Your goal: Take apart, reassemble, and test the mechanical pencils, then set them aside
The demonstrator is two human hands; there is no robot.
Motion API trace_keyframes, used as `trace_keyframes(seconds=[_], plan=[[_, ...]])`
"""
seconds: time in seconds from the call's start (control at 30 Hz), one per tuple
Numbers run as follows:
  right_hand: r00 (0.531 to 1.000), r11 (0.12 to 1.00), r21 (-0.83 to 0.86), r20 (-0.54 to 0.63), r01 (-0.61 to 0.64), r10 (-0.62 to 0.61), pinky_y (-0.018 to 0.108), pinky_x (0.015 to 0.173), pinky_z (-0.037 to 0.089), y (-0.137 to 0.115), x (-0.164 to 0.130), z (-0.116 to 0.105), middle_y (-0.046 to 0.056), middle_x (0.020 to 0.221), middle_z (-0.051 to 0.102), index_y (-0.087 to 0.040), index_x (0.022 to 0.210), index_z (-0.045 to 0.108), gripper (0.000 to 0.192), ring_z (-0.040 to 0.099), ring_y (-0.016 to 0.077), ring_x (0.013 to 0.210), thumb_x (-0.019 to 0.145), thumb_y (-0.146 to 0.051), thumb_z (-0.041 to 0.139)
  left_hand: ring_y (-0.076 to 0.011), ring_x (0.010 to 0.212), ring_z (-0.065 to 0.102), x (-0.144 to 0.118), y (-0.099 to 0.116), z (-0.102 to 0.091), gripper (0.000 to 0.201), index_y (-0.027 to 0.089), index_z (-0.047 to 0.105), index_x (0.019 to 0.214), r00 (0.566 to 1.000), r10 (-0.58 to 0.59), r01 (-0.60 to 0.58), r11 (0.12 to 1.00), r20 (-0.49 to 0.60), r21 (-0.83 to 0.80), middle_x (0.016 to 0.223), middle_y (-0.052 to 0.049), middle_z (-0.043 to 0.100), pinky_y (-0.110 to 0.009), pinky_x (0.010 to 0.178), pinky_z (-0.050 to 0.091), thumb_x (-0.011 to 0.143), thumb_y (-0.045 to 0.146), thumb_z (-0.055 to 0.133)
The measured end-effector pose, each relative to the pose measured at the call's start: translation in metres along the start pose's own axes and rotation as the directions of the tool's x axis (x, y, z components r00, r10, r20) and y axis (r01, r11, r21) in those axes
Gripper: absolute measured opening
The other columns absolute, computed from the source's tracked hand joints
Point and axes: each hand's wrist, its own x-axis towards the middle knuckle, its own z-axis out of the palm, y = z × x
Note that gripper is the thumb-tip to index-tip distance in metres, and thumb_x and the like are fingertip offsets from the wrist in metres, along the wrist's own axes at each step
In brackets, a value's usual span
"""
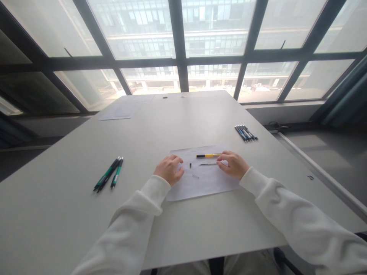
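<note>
A sheet of white paper [212, 183] lies on the table with parts of a pen on it. My left hand [169, 169] rests at the paper's left edge, fingers loosely bent and apart, nothing visible in them. My right hand [233, 165] is at the right side, its fingertips at the right ends of a yellow and black pen barrel [208, 156] and a thin pen refill [207, 164]. Those ends are partly covered by the fingers. Between the hands lie a small dark pen piece [190, 165] and a small clear piece, perhaps a spring [195, 176].
Three green and black pens [108, 174] lie to the left on the white table [183, 126]. A row of several dark pens [246, 133] lies at the right. More paper [117, 110] is at the far left. Small dark clips [310, 177] lie near the right edge. Windows stand behind.
</note>
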Motion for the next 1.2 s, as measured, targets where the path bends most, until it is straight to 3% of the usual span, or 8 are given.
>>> trace_keyframes(seconds=[0.37,0.5,0.63,0.8,1.0,1.2], plan=[[0.998,1.000,-0.012,0.058,-0.020,0.021,0.028,0.074,0.043,0.000,-0.001,0.000,0.004,0.079,0.061,-0.019,0.080,0.064,0.014,0.055,0.0163,0.076,0.078,-0.026,0.051,-0.0226,0.089,0.054,-0.001,0.000,0.003,0.022,0.021,0.061,0.088,0.997,0.019,-0.021,0.999,0.070,0.031,0.096,-0.007,0.057,-0.036,0.082,0.045,0.074,0.033,0.049],[0.998,0.999,-0.035,0.061,-0.009,0.011,0.029,0.075,0.043,0.002,-0.002,0.003,0.006,0.082,0.061,-0.019,0.084,0.065,0.017,0.055,0.0171,0.078,0.079,-0.026,0.051,-0.0232,0.088,0.054,-0.001,0.001,0.002,0.024,0.020,0.060,0.091,0.999,0.032,-0.033,0.999,0.037,0.024,0.095,-0.008,0.057,-0.037,0.081,0.045,0.074,0.032,0.049],[0.997,0.998,-0.054,0.071,0.030,-0.026,0.030,0.077,0.043,0.003,-0.001,0.005,0.007,0.086,0.061,-0.019,0.089,0.066,0.019,0.054,0.0183,0.081,0.078,-0.024,0.052,-0.0221,0.088,0.053,-0.002,0.010,0.000,0.023,0.020,0.061,0.092,0.990,0.136,-0.137,0.990,-0.026,-0.037,0.093,-0.007,0.057,-0.037,0.081,0.043,0.075,0.029,0.050],[0.995,0.997,-0.040,0.078,0.060,-0.057,0.031,0.078,0.043,0.003,0.000,0.007,0.007,0.086,0.061,-0.021,0.090,0.068,0.019,0.053,0.0181,0.082,0.078,-0.023,0.052,-0.0199,0.083,0.053,-0.004,0.021,0.003,0.020,0.024,0.065,0.089,0.960,0.274,-0.266,0.956,0.053,-0.124,0.091,-0.006,0.058,-0.035,0.077,0.042,0.076,0.029,0.052],[0.998,0.998,-0.034,0.050,0.051,-0.050,0.031,0.077,0.042,0.002,0.001,0.010,0.006,0.082,0.061,-0.022,0.083,0.069,0.015,0.052,0.0178,0.079,0.078,-0.023,0.054,-0.0185,0.081,0.054,-0.003,0.023,0.007,0.016,0.026,0.068,0.080,0.949,0.297,-0.281,0.949,0.109,-0.140,0.087,-0.004,0.060,-0.035,0.078,0.038,0.076,0.029,0.053],[0.997,0.997,-0.049,0.055,0.060,-0.058,0.030,0.076,0.041,-0.001,0.003,0.010,0.006,0.080,0.061,-0.019,0.077,0.066,0.015,0.052,0.0181,0.080,0.080,-0.020,0.051,-0.0172,0.079,0.055,-0.002,0.025,0.005,0.014,0.025,0.067,0.075,0.950,0.297,-0.281,0.948,0.099,-0.149,0.086,-0.003,0.061,-0.034,0.078,0.036,0.076,0.027,0.053]])
